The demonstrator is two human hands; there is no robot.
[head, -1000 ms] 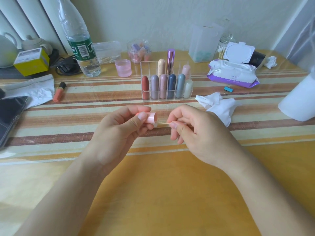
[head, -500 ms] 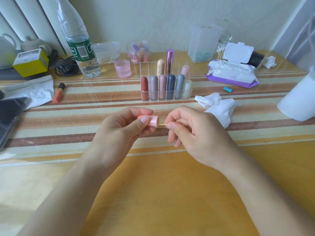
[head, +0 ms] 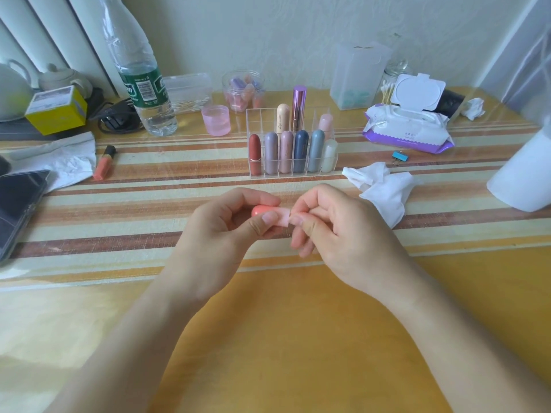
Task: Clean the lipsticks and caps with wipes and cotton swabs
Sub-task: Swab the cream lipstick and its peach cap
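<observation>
Pink cap (head: 267,211) pinched in left grip (head: 220,235); right grip (head: 343,234) touching.

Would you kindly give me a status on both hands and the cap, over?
Left hand grips pink plastic lipstick cap. Right hand pinched at its open end, contents hidden. Nothing in the way.

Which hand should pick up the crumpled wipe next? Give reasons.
Right. The crumpled wipe lies just beside the right hand; the left hand grips the pink cap farther away. It seems to pinch a swab, hidden here.
</observation>
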